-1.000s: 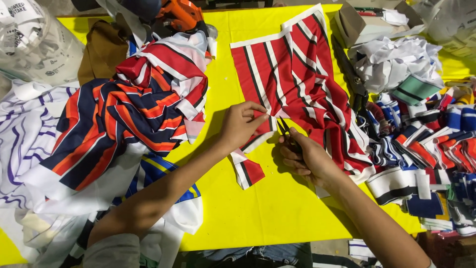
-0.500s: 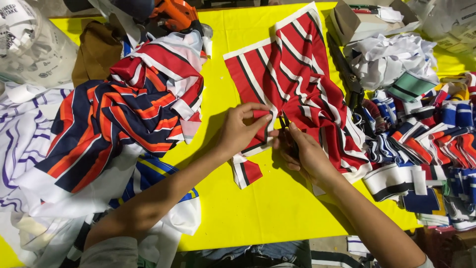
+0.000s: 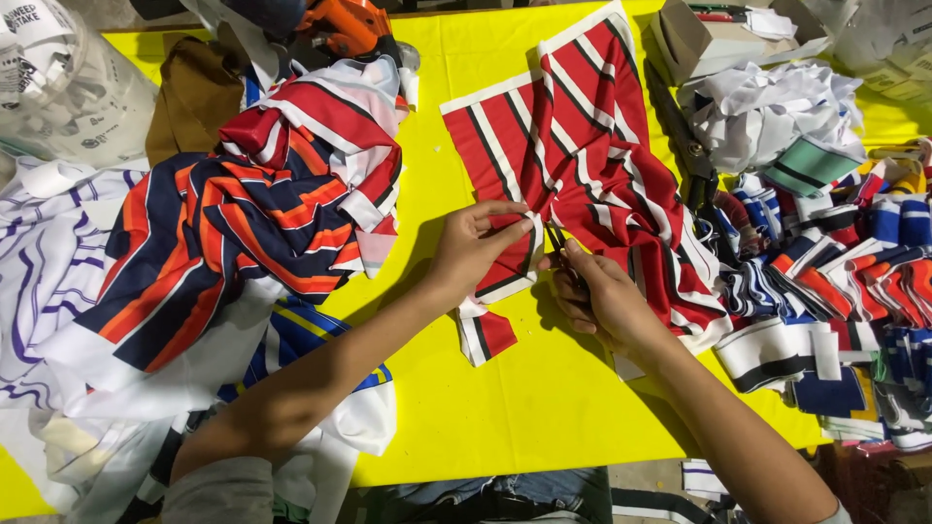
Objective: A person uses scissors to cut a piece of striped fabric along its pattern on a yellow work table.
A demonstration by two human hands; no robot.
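On a bright yellow tabletop (image 3: 485, 408), seen from above, a person's two bare hands work at a piece of red fabric with white and black stripes (image 3: 573, 146), which lies spread near the middle and reaches toward the far edge. The left hand (image 3: 476, 247) pinches the fabric's near edge between thumb and fingertips. The right hand (image 3: 602, 301) is curled shut around small scissors (image 3: 558, 243), whose dark blades touch the fabric just beside the left fingertips. A small red striped scrap (image 3: 485, 335) lies on the tabletop just below the left hand.

To the left sits a heap of navy, orange, red and white striped cloth (image 3: 223, 223), with white cloth bearing purple lines (image 3: 39, 272) beyond it. Along the right edge lies a crowded pile of striped knit bands (image 3: 835, 301) in red, navy and white, with crumpled white cloth (image 3: 767, 97) and an open cardboard box (image 3: 709, 39) further back.
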